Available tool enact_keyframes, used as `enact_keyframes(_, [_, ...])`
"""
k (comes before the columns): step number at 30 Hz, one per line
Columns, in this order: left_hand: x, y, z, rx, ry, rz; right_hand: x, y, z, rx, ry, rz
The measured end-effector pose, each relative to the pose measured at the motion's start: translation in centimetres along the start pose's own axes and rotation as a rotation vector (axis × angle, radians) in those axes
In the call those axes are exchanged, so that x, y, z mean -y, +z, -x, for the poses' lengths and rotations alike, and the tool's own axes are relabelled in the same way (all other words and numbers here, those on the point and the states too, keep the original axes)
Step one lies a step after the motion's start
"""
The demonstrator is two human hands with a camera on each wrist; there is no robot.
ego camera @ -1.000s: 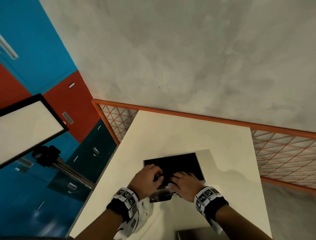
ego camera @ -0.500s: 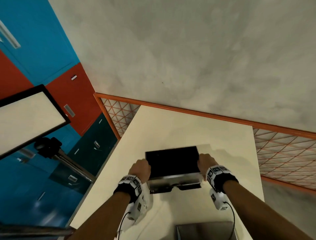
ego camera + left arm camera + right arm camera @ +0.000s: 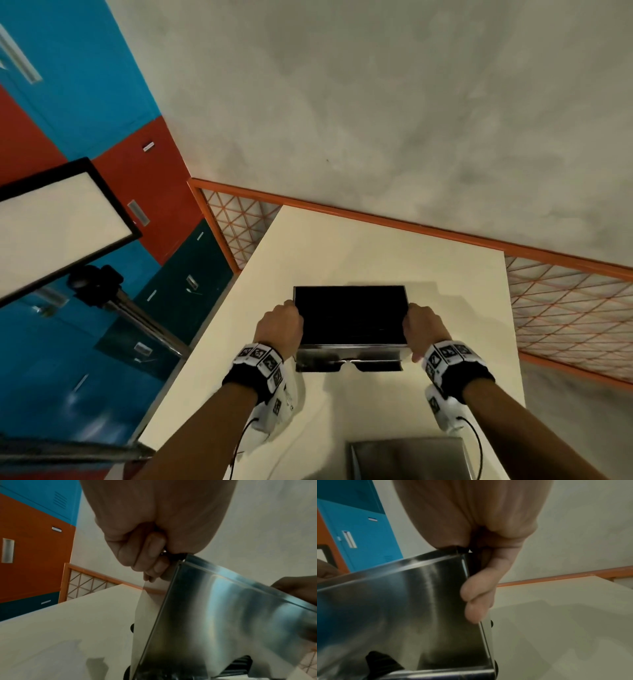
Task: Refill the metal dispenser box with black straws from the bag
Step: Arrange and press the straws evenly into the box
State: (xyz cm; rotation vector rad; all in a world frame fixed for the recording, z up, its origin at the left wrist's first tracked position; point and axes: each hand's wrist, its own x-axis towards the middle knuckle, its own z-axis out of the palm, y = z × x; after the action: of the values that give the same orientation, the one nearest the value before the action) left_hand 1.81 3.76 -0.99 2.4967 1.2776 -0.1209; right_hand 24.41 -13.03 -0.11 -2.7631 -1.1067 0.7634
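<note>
Metal dispenser box [image 3: 349, 356] standing near the middle of the cream table [image 3: 376, 253], well in from its far edge, filled to the top with black straws [image 3: 349, 315]; left hand [image 3: 279, 323] clamped on the box's left upper rim, fingers [image 3: 150, 555] curled over the edge onto the side wall; right hand [image 3: 423, 327] gripping the right upper rim likewise, fingers [image 3: 477, 592] wrapped down the right side wall. No brand, label or readable writing on the box in any view; only black-and-white square marker patterns on the wristbands [image 3: 262, 359], no legible words; small pale plates on the lockers [image 3: 113, 171] at left too small to read. Head view alone showing the open top with the dark mass of straws, a second metal piece [image 3: 407, 455] at the table's near edge, a bright framed light panel [image 3: 51, 226] on a stand at left, and an orange lattice rail [image 3: 565, 308] beyond the table. Left wrist view alone showing the polished front face [image 3: 223, 615], a dark slot with ribbed straws [image 3: 240, 664] at its base and a black knob [image 3: 132, 628] on the left side wall. Right wrist view alone showing the right front corner [image 3: 436, 601], a black cut-out [image 3: 380, 662] low on the face, and small dark studs [image 3: 491, 623] on the right side wall.
</note>
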Motion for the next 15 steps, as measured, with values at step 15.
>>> enact_keyframes(15, [1.9, 3.1, 1.6, -0.08, -0.119, 0.142, 2.7, -0.4, -0.5, -0.155, -0.1, 0.143])
